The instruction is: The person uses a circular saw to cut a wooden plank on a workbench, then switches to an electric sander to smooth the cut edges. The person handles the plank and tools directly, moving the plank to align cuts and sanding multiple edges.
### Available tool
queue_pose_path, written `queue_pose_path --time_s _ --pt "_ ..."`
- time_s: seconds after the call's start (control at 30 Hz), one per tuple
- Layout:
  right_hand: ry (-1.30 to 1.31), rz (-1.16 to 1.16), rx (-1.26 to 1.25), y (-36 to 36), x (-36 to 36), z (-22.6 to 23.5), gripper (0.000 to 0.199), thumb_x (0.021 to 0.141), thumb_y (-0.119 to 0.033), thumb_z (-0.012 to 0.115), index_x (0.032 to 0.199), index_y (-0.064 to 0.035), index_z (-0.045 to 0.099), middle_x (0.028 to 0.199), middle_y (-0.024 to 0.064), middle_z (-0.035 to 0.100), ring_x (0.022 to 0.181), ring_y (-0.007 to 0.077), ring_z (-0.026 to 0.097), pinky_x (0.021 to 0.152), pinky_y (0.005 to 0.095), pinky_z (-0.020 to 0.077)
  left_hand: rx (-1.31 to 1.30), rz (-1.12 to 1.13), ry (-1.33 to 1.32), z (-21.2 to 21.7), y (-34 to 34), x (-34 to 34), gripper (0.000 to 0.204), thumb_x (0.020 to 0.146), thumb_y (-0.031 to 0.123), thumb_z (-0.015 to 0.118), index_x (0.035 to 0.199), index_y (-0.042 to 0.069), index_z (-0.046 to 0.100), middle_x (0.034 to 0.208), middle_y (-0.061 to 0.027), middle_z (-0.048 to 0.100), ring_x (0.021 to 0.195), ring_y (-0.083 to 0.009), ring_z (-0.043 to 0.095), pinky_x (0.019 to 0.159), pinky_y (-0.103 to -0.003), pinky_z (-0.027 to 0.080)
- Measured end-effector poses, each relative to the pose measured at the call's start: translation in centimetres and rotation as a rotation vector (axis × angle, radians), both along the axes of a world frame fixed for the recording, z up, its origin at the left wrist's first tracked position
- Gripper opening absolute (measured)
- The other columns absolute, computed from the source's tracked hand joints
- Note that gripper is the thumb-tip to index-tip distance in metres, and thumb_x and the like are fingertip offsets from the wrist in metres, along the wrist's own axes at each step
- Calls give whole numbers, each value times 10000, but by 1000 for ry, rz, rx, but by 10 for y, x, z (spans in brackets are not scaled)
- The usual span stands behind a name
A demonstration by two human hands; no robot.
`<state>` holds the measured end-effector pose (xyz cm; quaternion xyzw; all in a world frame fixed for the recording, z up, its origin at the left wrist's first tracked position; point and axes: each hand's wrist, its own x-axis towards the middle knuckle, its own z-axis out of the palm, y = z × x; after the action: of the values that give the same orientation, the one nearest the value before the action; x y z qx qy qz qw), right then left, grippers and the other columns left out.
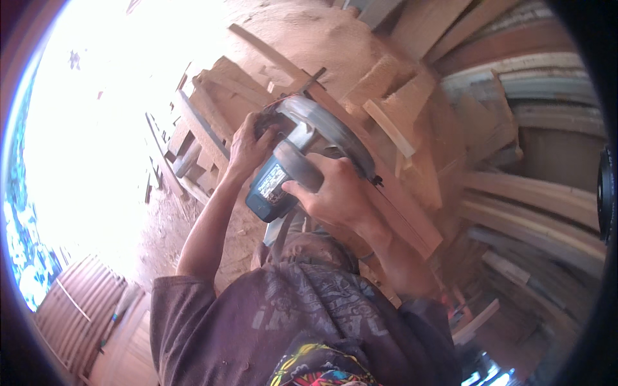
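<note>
A circular saw (269,186) with a dark blue motor housing and a grey blade guard rests along a long reddish-brown board (407,222). My right hand (340,192) is wrapped round its rear handle, the thumb lying by the motor. At the front of the saw, my left hand (247,147) grips a dark part that looks like the front handle; the fingers partly hide it. The board slants from the upper left to the lower right, and a thin dark line runs along it behind the saw. The blade itself is hidden by the guard.
Wood offcuts (209,96) are heaped left of the saw, and wooden blocks (393,90) stand on its right. Stacked planks (534,212) fill the right side. Sawdust (309,32) covers the ground ahead. Slatted wood (77,315) lies at the lower left.
</note>
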<state>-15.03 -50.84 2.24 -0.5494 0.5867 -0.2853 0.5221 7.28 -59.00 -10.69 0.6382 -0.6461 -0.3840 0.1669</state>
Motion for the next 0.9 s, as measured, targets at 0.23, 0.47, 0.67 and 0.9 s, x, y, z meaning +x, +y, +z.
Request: queue_pose_path --time_s 0.23,0.47,0.67,0.9 --pt "54 -3 -63 -7 10 20 369 822 -316 880 976 -5 755 892 249 753 903 433 758 840 484 594 -29 -65 50 -6 -15 37 407 1005 240 729 1320 13 604 1178 -217 757 1092 -280 738 925 -430 558" --pt "28 58 -12 -18 7 42 324 823 -268 840 932 24 750 835 291 736 859 446 763 837 510 602 127 -64 251 -26 -45 72 409 1040 207 661 1398 44 548 1198 -154 727 1074 -238 689 911 -393 547" --pt "21 72 -4 -24 12 42 281 809 -196 796 923 56 743 816 301 731 829 436 769 811 496 613 -3 -193 184 -26 -52 82 399 1033 178 652 1391 46 536 1190 -145 700 1062 -238 669 897 -389 548" --pt "21 71 16 -25 15 44 265 775 -149 782 921 70 746 805 306 731 830 410 783 801 477 623 -70 -246 89 -3 -43 68 447 966 90 664 1395 68 540 1183 -106 683 1076 -223 666 931 -386 544"
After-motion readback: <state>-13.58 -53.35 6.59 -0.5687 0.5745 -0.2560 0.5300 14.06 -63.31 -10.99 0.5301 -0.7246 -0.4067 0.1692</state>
